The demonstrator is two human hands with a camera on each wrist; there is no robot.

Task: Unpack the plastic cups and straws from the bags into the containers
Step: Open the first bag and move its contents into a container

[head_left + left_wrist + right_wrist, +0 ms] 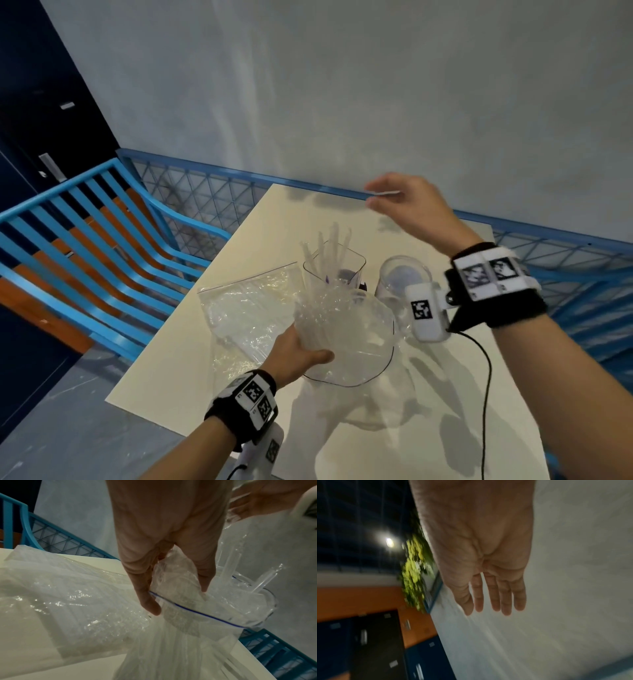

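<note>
While left hand (297, 354) grips straw bag (346, 329), right hand (404, 202) raised, fingers straight.

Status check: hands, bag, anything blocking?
Left hand grips the bag at its mouth. Right hand open, raised over the table. Straws stand in the square container. Nothing blocking.

open bench (301, 212) toward the far edge and near right; middle crowded by square container (337, 270) of straws (330, 246), round container (404, 274), flat bag (246, 308); blue railing (212, 192) hemming far side
</note>
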